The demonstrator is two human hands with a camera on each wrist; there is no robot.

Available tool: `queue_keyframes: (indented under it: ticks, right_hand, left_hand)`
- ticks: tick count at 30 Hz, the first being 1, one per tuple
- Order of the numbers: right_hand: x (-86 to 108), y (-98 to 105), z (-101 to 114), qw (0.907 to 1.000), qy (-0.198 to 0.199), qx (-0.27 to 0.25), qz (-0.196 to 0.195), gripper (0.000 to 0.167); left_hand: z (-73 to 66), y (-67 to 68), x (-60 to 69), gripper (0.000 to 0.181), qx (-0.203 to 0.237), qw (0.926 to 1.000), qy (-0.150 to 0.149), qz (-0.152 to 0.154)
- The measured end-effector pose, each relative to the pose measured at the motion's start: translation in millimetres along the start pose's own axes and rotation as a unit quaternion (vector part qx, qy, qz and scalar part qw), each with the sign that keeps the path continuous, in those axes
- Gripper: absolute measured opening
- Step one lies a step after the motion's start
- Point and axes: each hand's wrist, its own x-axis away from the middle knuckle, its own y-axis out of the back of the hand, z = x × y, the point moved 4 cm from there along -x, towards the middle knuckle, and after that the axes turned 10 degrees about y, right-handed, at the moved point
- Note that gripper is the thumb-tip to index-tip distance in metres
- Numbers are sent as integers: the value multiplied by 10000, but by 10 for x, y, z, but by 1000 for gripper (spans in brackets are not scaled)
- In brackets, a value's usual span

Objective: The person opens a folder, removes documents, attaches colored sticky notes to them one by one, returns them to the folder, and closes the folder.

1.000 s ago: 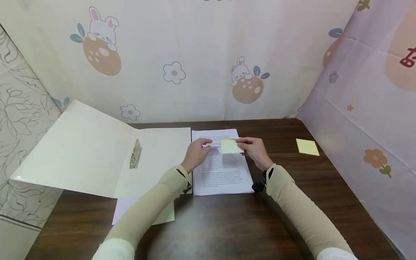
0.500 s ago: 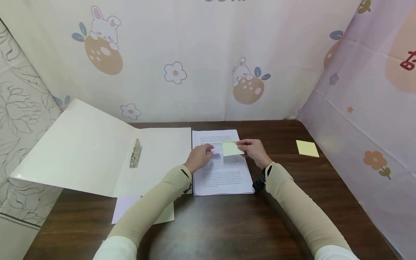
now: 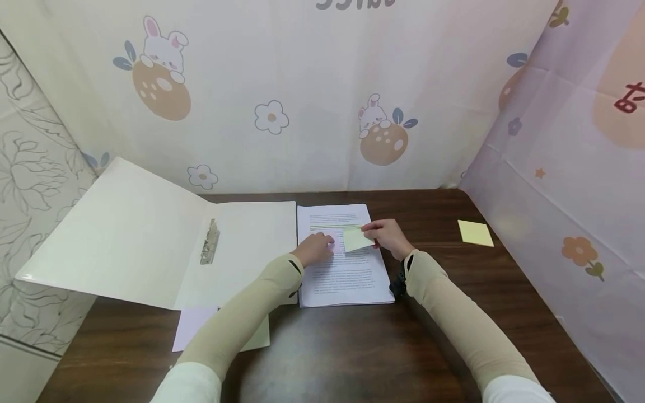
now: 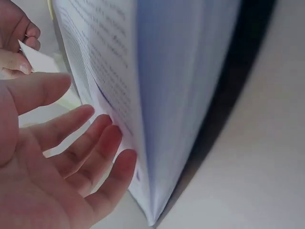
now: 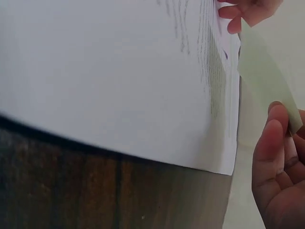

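The right hand is pinching a thin, pale green note by its right side, thumb and fingers closing on the paper, and the note is curving slightly above the middle of a stack of paper, whose white, matte top page is carrying rows of dark print and a green line. The left hand is gripping nothing that the views are showing; its fingers are spreading loosely, slightly bent, beside a lilac patch on the page. On the left, a stiff white binder is lying open, its smooth cover tilting upward and its narrow metal clip shining near the fold. Whether the left fingertips are touching the page is proving hard to tell, and the print is appearing too small to read. The left sleeve is partly covering a lilac sheet and a pale green sheet, both running out of sight at the binder's near edge, while the right wrist view is cutting off part of the right hand. The stack's left edge is running just beside the binder; dark, wood-grained table is stretching between the forearms before the stack, and rightward to a square yellow note lying near the table's right edge
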Motion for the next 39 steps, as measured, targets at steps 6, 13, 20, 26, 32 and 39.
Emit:
queue_keyframes:
  ticks: [6,13,20,26,32,39]
  right_hand:
    - [-76,-48,-22,9996,4,255,132,27]
    - [-98,-81,-45,9949,83,998,155,24]
    - [-121,-120,-67,9853,325,1632,387,26]
    - [-145,-165,-5,9590,618,2725,466,27]
    - [-135,-267,75,9185,1074,3756,611,26]
    - [-187,-366,22,9097,1377,3698,1294,44]
  left_hand:
    - [-57,-3,-51,36,-835,9959,-353,-71]
    - [-204,-23,-128,30,-1652,9840,-550,-388]
    - [-266,-48,-234,24,-1564,9841,-561,-627]
    - [-267,-28,-303,27,-1451,9847,-477,-841]
    - [-255,-42,-324,42,-1412,9871,-272,-701]
    - [-280,-36,-337,51,-1457,9877,-94,-552]
